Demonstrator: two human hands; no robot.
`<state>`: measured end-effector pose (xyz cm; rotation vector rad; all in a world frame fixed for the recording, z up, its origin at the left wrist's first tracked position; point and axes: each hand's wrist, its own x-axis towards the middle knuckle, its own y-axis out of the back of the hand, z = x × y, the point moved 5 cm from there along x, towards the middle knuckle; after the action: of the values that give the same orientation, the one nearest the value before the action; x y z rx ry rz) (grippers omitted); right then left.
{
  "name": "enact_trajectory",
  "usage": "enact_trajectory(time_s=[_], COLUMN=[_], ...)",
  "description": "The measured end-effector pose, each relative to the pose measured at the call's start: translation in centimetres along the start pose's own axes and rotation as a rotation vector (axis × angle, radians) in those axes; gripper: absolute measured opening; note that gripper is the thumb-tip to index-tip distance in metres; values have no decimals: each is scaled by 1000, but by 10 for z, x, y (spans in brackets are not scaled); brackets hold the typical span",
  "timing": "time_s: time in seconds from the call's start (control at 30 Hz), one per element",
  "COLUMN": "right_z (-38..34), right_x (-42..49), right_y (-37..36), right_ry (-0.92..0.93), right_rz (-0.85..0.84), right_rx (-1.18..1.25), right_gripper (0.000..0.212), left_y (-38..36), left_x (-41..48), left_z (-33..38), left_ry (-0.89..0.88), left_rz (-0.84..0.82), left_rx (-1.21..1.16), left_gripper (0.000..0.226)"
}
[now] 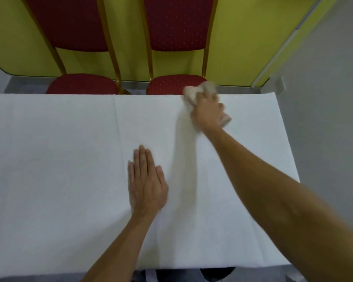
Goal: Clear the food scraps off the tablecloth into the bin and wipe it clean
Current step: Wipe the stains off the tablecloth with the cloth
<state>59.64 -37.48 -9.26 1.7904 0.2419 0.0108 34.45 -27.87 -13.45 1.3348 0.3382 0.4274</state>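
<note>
Where grip (pixel 207 113) closes, cloth (pixel 194 94) bunched inside.

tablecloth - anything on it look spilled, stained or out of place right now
Nothing stands out. The white tablecloth shows only fold creases, with no scraps or stains visible. The left hand lies flat on it, and the right hand grips a blurred cloth at the far edge.
</note>
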Motion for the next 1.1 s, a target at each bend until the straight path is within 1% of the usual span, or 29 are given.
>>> enact_trajectory(time_s=[0.07,0.13,0.17,0.2,0.23,0.27,0.33,0.4,0.43,0.5,0.57,0.6,0.63,0.7,0.73,0.77,0.8,0.83,0.87,0.93,1.0,1.03,1.1], right_z=[-48,-68,-62,-47,-26,0,63,116,130,123,81,52,20,-32,-42,-41,-28,-8,18,81,137,151,145], right_x=[-19,-35,-36,-32,-25,-17,-1,5,2,-10,-35,-52,-73,-125,-147,-163,-172,-178,-181,-182,-190,-198,-219], right_y=[-15,-22,-20,-18,-13,-8,9,27,36,42,34,24,10,-19,-28,-29,-27,-21,-15,0,12,14,7], right_ry=[229,437,487,484,439,357,124,-74,-154,-265,-323,-262,-120,224,352,429,448,424,350,122,-159,-286,-431], right_rz=[-68,-112,-118,-115,-85,-44,18,31,29,28,28,13,-6,-40,-74,-93,-88,-62,-25,53,66,76,105], right_rx=[-11,8,14,-4,-35,-66,-124,-145,-117,-28,72,109,116,93,70,67,65,56,43,14,22,31,50], right_gripper=[45,49,51,52,52,52,51,45,41,38,37,35,31,30,33,37,40,39,38,37,32,30,29], left_y=[1,1,1,1,1,1,0,-1,-1,-1,-1,0,1,2,2,1,1,0,-1,-2,-2,0,5], left_x=[0,0,0,0,0,0,0,1,1,1,0,0,0,0,1,1,1,1,1,-1,-7,-12,-22], left_z=[0,1,1,1,0,0,-1,-1,-2,-3,-3,-4,-4,-5,-5,-6,-8,-10,-14,-25,-37,-41,-44], left_ry=[-4,-5,-6,-8,-9,-10,-14,-10,-8,-6,-6,-4,-2,-12,-22,-33,-49,-68,-91,-140,-164,-165,-144], left_rz=[11,12,10,7,6,3,-6,-12,-12,-13,-14,-13,-10,-5,-4,-7,-15,-24,-34,-74,-126,-145,-167], left_rx=[2,-4,-9,-13,-17,-19,-23,-34,-38,-43,-44,-45,-50,-64,-77,-94,-111,-122,-125,-126,-124,-123,-126], left_gripper=[58,58,59,59,59,59,59,59,59,59,59,59,59,58,57,56,56,56,56,58,58,58,57])
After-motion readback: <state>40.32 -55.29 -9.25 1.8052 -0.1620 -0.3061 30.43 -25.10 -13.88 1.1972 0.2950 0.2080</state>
